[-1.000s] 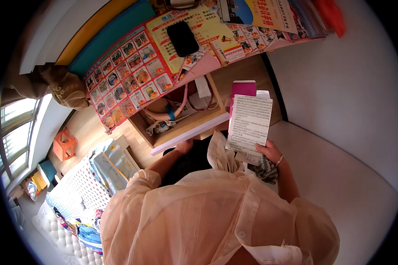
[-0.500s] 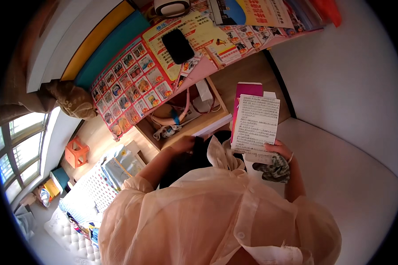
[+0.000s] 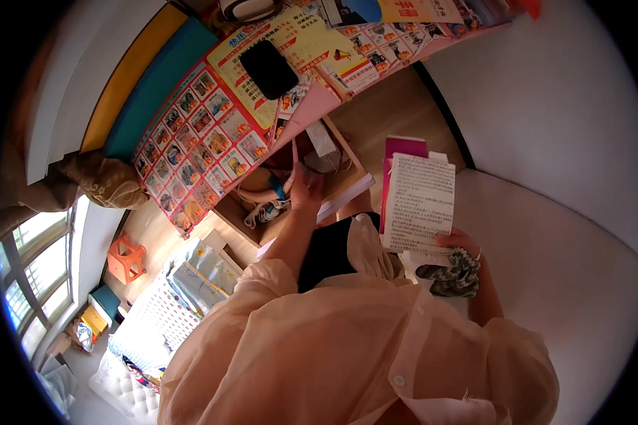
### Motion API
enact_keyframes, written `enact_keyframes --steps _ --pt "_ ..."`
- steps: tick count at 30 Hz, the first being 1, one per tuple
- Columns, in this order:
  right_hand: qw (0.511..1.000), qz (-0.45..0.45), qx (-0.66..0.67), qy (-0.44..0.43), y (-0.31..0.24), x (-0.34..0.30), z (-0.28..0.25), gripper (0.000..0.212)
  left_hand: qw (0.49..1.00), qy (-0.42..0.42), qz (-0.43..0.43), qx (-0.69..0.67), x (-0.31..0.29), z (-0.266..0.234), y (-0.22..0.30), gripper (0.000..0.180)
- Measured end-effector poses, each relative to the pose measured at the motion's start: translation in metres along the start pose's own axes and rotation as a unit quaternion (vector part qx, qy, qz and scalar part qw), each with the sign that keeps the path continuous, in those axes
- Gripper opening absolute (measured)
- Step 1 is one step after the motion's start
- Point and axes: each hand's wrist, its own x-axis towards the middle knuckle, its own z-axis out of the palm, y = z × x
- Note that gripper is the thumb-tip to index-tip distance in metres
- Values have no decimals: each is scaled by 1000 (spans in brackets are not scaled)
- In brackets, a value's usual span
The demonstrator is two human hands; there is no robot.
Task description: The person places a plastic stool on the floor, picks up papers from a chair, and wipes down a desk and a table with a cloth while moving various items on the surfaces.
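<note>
- Leftmost, an orange plastic step stool [image 3: 126, 256] stands on the floor beside a pale patterned mat [image 3: 191, 280].
- Next, a desk mat of small red picture tiles [image 3: 205, 152] covers the desk, with a flat black rectangular phone [image 3: 268, 69] lying on it.
- Below its edge, an open wooden drawer [image 3: 312, 184] holds pale coiled cables [image 3: 262, 202].
- Reaching into that drawer, the left hand [image 3: 306, 190] is nearer the cables; whether its fingers close on anything cannot be told.
- Further right, the right hand [image 3: 461, 244] grips the bottom edge of a sheaf of white printed pages with a magenta cover behind [image 3: 418, 198], long axis pointing away from the body, well apart from the drawer.
</note>
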Motion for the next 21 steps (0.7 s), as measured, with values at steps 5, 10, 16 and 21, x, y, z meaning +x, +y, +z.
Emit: enact_keyframes --steps 5,10,16,21 --pt "1000 -21 12 12 1 4 0 45 998 17 -43 -48 8 15 0 47" --pt "998 26 -7 48 10 6 -1 43 987 -6 15 -158 21 11 5 55" --pt "998 54 28 27 17 -1 -13 42 974 -101 53 -195 32 6 14 50" --pt "992 109 -70 -6 -1 -5 -10 40 945 -181 41 -270 23 7 27 44"
